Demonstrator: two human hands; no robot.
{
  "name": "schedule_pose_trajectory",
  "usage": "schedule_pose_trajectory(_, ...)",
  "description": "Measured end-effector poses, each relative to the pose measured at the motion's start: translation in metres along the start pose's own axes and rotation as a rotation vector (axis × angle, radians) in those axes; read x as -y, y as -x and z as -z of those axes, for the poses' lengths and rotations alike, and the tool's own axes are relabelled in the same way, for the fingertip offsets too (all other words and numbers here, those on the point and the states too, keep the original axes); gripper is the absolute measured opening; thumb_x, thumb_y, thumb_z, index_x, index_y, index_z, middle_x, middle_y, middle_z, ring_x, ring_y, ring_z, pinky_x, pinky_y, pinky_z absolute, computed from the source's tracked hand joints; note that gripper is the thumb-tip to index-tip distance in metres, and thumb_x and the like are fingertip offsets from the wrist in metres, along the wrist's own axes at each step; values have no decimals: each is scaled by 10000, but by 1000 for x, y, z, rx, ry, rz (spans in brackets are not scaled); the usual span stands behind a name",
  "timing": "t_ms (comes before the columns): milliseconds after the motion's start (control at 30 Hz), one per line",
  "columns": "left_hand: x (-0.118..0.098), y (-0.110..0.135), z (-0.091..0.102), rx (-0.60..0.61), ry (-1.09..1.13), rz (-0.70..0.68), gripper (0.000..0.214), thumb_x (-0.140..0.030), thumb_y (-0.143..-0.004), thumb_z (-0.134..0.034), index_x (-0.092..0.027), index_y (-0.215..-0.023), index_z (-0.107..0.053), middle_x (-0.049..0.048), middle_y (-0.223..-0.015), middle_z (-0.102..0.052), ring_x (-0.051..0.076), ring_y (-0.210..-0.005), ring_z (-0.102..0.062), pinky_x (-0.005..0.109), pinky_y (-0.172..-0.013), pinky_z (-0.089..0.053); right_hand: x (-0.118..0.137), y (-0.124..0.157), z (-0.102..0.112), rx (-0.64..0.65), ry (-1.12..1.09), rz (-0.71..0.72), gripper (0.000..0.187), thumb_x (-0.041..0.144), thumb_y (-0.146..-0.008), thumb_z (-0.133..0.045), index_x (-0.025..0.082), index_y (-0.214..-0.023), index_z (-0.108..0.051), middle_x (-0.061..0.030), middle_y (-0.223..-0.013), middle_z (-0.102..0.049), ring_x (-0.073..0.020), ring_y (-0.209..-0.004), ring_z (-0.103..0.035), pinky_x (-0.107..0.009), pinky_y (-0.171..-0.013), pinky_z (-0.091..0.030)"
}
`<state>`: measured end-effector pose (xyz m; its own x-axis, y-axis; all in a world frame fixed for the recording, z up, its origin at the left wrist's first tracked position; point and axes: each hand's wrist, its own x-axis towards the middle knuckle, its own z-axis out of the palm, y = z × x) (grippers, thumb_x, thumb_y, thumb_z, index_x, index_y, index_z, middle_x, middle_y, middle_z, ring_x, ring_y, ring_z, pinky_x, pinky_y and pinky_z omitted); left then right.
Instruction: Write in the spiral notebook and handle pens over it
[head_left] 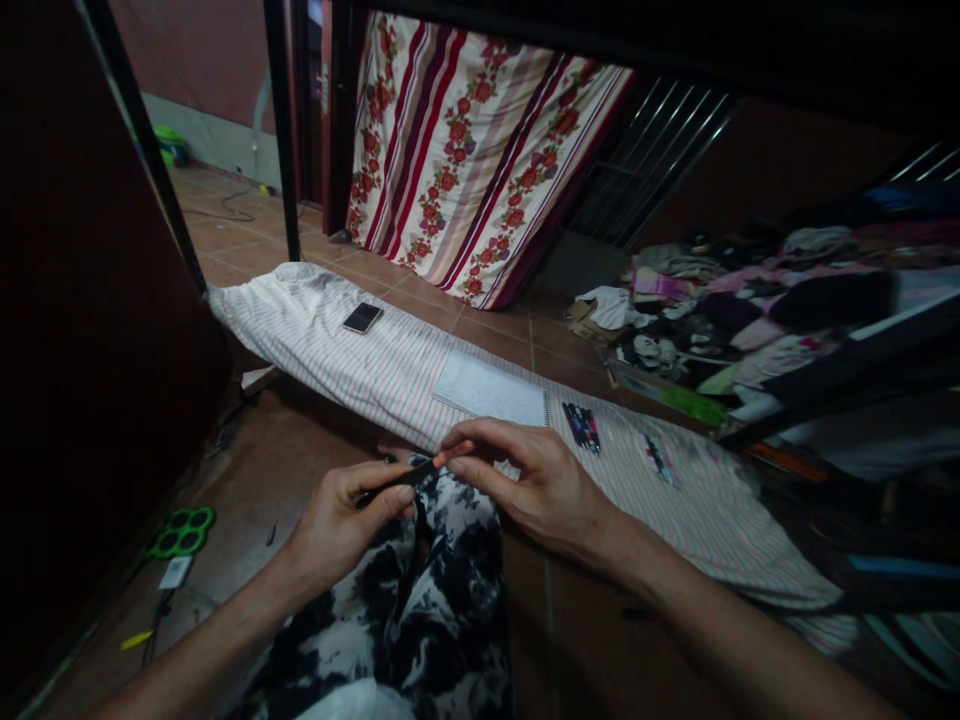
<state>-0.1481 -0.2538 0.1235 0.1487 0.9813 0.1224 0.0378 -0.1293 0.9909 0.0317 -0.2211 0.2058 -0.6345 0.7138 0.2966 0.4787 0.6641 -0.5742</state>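
Observation:
My left hand (367, 505) pinches a slim dark object (416, 473) between thumb and fingers; its kind is hard to make out. Thumb and index finger of my right hand (517, 470) close on a small orange stick-like piece (454, 454). The two pieces meet, or nearly meet, end to end above my lap. Just beyond my right hand, a spiral notebook (491, 385) lies open at a pale page on a striped cloth (337, 350). A bunch of dark pens (582, 428) lies right of the notebook, with a smaller group of pens (660, 460) farther right.
A phone (363, 318) lies on the cloth's left part. Behind hangs a floral curtain (465, 150). Clothes are heaped (750, 300) at the right. A green four-ring object (182, 532) is on the tiled floor at left. Dark metal posts (281, 130) rise at the left.

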Motion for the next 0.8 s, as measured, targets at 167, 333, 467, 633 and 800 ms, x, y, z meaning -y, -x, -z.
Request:
schedule_pose_trajectory(167,5,3,1,60,49,31,254,-303,-761,-585,-143,-911,-714,10,-580,-639,128,-571,-549,220,-570,-427,3,-2,-2,5,27,9,77,187,-823,-525,168,-859,-590,-11,-766,-657,-102,-678,-599,-198,-617,-440)
schedule_pose_trajectory(333,5,4,0,2,56,12,254,-301,-746,-597,-138,-899,-716,8,-562,-629,128,-564,-545,224,-566,-431,8,-7,-4,-11,80,-55,111,197,-812,-531,175,-900,-595,-19,-756,-658,-116,-665,-594,-217,-606,-436)
schedule_pose_trajectory(467,4,3,-1,-89,16,-8,250,-272,-740,-603,-134,-918,-712,32,-646,-674,139,-586,-581,231,-574,-457,11,-9,-6,-4,74,-142,155,213,-804,-541,173,-931,-620,-29,-769,-675,-129,-673,-611,-228,-608,-443)
schedule_pose_trajectory(633,6,4,-2,-145,-102,-157,222,-252,-783,-572,-165,-939,-705,47,-790,-699,155,-706,-621,227,-635,-475,12,-11,-8,9,-15,-256,140,254,-801,-549,172,-841,-655,-6,-650,-648,-116,-573,-587,-222,-548,-427)
schedule_pose_trajectory(800,10,7,-1,-178,-227,-251,203,-232,-812,-546,-183,-939,-697,37,-810,-693,150,-742,-630,222,-664,-479,15,-11,-9,49,-87,-320,154,253,-811,-532,162,-802,-656,16,-539,-589,-98,-480,-544,-209,-486,-404)
